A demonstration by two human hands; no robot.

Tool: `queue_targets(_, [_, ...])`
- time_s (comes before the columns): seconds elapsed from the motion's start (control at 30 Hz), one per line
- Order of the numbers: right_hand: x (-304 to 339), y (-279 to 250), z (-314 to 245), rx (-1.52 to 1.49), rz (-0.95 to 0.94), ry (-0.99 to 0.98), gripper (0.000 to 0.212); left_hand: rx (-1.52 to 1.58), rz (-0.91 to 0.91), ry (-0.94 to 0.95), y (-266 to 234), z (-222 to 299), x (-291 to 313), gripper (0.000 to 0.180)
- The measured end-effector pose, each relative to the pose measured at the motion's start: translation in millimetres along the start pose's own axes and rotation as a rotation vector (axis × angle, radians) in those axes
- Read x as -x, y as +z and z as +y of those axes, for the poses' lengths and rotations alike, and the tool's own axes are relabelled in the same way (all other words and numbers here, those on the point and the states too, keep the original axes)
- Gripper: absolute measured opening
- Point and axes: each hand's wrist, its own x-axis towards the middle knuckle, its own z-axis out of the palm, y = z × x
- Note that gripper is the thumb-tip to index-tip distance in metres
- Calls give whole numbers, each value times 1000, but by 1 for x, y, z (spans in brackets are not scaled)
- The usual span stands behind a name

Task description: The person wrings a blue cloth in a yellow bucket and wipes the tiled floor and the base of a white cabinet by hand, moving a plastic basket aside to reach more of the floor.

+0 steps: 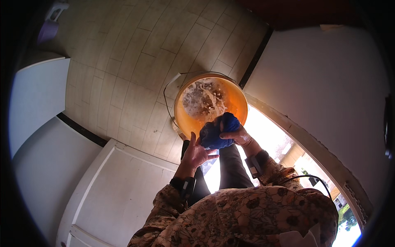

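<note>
A bunched wet blue cloth (218, 132) hangs over the near rim of an orange bucket (236, 101). My right hand (238, 136) is closed round the cloth's right side, thumb across its front. Close by its left end, my left hand (196, 154) has its fingers spread and palm turned up; whether they touch the cloth I cannot tell. Water (203, 99) in the bucket is frothy, and a streak of water runs from the cloth down to it.
The bucket stands on a tiled floor (123, 82), its wire handle (165, 96) leaning out to the left. A white door panel (123, 193) is at near left and a pale wall (317, 74) at right. Bright light enters through a doorway (263, 127). A purple container (48, 31) sits far left.
</note>
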Motion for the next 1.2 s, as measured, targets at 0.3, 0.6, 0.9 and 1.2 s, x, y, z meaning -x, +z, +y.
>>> queue_targets(0.3, [7, 14, 30, -70, 540, -67, 12, -46, 188, 655, 17, -3, -23, 21])
queue_targets(0.6, [-41, -67, 106, 195, -110, -24, 26, -1427, -104, 1105, 40, 8, -20, 21])
queue_targets(0.9, [2, 22, 20, -369, 112, 412, 45, -1496, 10, 856, 27, 13, 40, 49])
queue_targets(1.2, [22, 54, -12, 704, -60, -293, 28, -321, 165, 364, 30, -22, 75, 51])
